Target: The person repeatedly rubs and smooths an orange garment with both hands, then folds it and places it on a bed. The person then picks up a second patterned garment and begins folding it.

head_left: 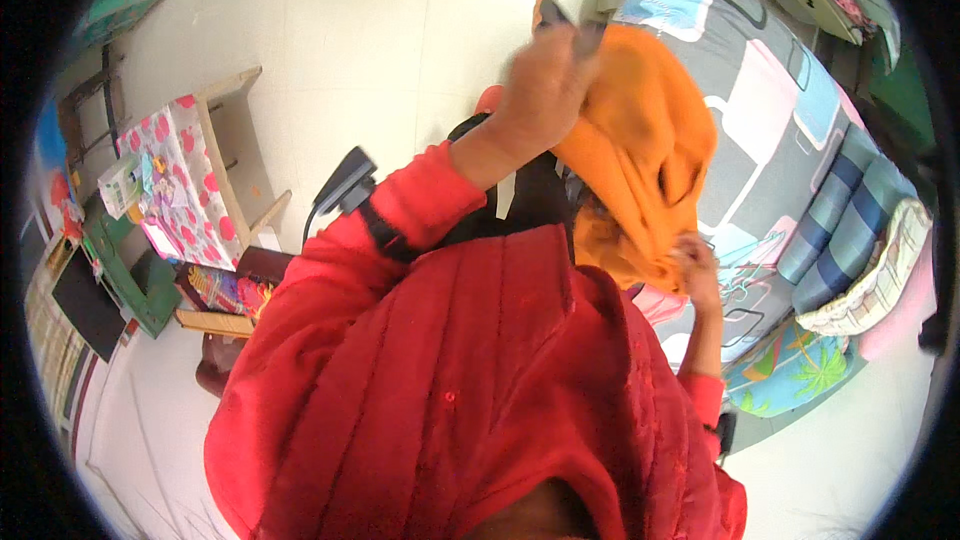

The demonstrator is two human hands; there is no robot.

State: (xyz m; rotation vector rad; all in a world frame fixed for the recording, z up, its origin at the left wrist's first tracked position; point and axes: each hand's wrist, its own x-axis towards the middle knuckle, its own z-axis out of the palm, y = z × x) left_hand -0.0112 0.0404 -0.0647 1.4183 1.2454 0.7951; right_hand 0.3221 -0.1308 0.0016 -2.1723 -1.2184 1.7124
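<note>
An orange garment [650, 110] with a dark trimmed part at its far end hangs bunched between my hands, over the near edge of the bed. My left hand [545, 90] is closed around its far end, a little blurred by motion. Lower down, my right hand [698, 268] pinches the bunched cloth at the garment's near right side. Folds hide the garment's full shape, so I cannot tell its exact kind. Just beyond my right hand, several thin light-blue hangers [745, 275] lie on the bed.
The bed [765, 155] has a grey, pink and blue patterned sheet. Striped rolled bedding [850, 225] and a wicker-like basket [870, 285] rest at its right. A low table [190, 180] with a dotted cover stands at the left on the pale tiled floor [370, 30].
</note>
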